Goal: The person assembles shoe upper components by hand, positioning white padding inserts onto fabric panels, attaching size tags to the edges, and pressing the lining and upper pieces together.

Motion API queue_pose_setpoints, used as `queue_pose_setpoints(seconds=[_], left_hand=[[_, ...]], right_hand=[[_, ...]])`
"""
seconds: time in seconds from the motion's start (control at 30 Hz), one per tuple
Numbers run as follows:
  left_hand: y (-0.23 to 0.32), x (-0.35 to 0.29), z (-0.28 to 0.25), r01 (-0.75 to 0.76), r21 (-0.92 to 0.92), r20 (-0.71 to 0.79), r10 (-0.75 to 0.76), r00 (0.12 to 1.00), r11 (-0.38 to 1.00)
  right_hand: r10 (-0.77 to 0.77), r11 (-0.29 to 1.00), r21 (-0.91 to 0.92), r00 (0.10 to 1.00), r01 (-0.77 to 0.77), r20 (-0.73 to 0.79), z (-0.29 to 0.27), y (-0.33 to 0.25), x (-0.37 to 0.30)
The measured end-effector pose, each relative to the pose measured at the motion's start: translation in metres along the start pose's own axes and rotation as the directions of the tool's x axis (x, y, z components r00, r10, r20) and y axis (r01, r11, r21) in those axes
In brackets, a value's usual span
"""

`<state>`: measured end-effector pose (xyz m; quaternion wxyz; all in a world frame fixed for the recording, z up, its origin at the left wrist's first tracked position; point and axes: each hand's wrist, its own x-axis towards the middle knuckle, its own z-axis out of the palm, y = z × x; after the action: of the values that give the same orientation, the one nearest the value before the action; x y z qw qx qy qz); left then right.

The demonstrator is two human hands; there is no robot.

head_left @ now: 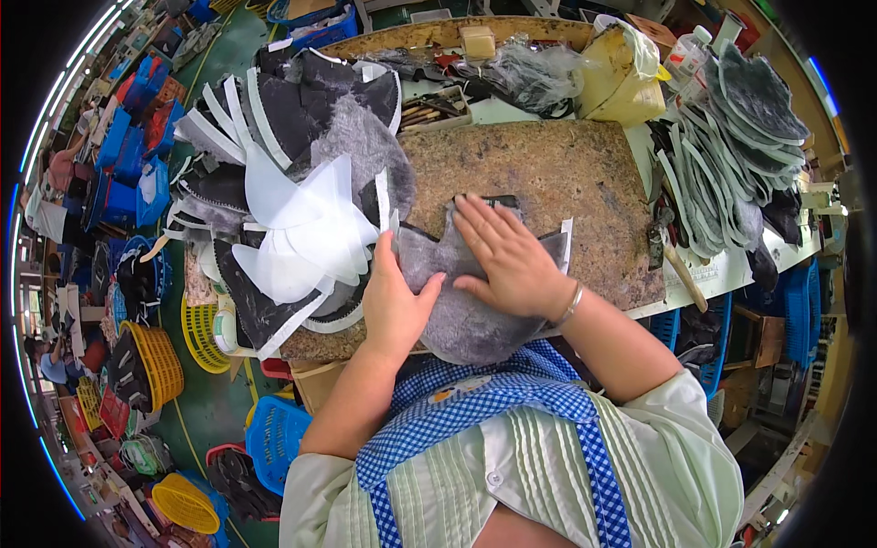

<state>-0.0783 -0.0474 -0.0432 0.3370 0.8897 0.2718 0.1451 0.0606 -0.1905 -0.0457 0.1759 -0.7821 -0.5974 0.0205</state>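
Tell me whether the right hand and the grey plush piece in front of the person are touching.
Touching. The head view shows the right hand lying flat, palm down, on the grey plush piece, with no visible gap.

Mottled brown board on white table; grey fleecy piece flat on board.

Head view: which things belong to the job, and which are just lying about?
Apparently in use: grey fleecy curved piece under the right hand; brown speckled board; translucent white sheets.
Likely lying about: wooden-handled tool; crumpled clear plastic; yellow slatted basket.
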Motion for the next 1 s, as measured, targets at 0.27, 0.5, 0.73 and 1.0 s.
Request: queue_pose_setpoints(seconds=[0.27, 0.5, 0.73, 1.0], left_hand=[[-0.018, -0.057, -0.009, -0.599, 0.137, 0.398, 0.510, 0.763, 0.789], [-0.009, -0.055, -0.032, -0.615, 0.185, 0.459, 0.486, 0.744, 0.767], [0.001, -0.017, -0.026, -0.194, -0.299, 0.272, 0.278, 0.921, 0.934], [0.086, -0.013, -0.084, -0.081, -0.694, 0.076, 0.185, 0.980, 0.716]], right_hand=[[-0.087, 0.995, 0.067, 0.986, 0.078, 0.144, -0.013, -0.029, -0.042], [0.176, 0.984, 0.026, 0.983, -0.175, -0.044, -0.038, 0.033, -0.062], [0.503, 0.728, 0.512, 0.863, -0.455, 0.051, -0.036, 0.016, 0.002], [0.067, 0.604, 0.782, 0.967, 0.157, -0.245, -0.109, -0.072, -0.011]])
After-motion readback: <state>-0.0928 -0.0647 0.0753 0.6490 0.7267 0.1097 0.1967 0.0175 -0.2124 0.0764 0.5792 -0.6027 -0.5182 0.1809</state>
